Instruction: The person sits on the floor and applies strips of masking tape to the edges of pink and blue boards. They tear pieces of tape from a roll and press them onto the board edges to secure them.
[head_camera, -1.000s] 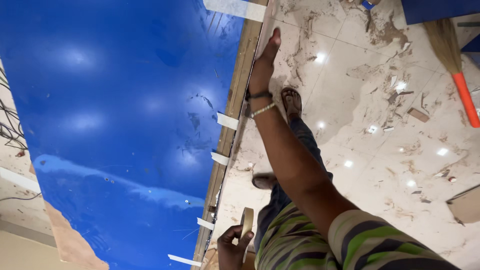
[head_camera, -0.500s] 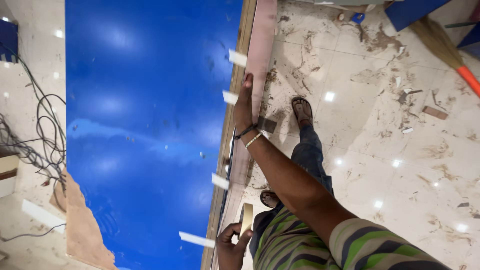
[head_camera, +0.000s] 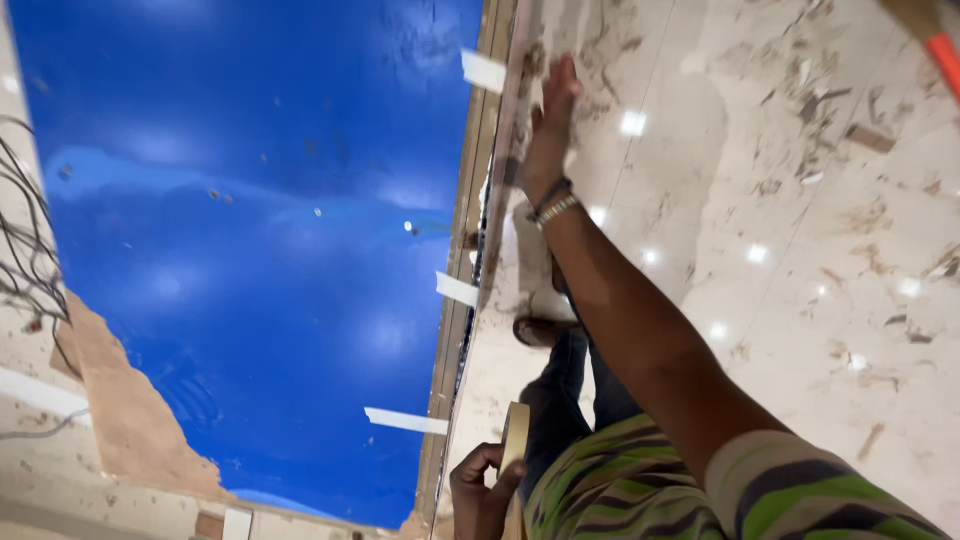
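A large glossy blue panel (head_camera: 250, 230) stands on edge with a wooden rim (head_camera: 462, 250). A pale edge strip (head_camera: 510, 130) runs along that rim. My right hand (head_camera: 550, 120) lies flat against the strip, fingers stretched out, with bracelets on the wrist. Short pieces of white tape (head_camera: 458, 290) bridge the rim and the blue face at three spots. Low in the view, my left hand (head_camera: 478, 490) grips a roll of beige masking tape (head_camera: 514, 450). My striped sleeve, dark trousers and a sandalled foot (head_camera: 540, 330) show beside the panel.
A polished marble floor (head_camera: 800, 250) strewn with wood chips and dust fills the right side. A broom with an orange handle (head_camera: 940, 50) lies at the top right. Loose dark cables (head_camera: 25, 250) hang at the far left by a broken brown board (head_camera: 130, 420).
The view has swung and closed in on the panel's edge. My right hand has slid further along the strip, away from my body. The left hand still holds the tape roll.
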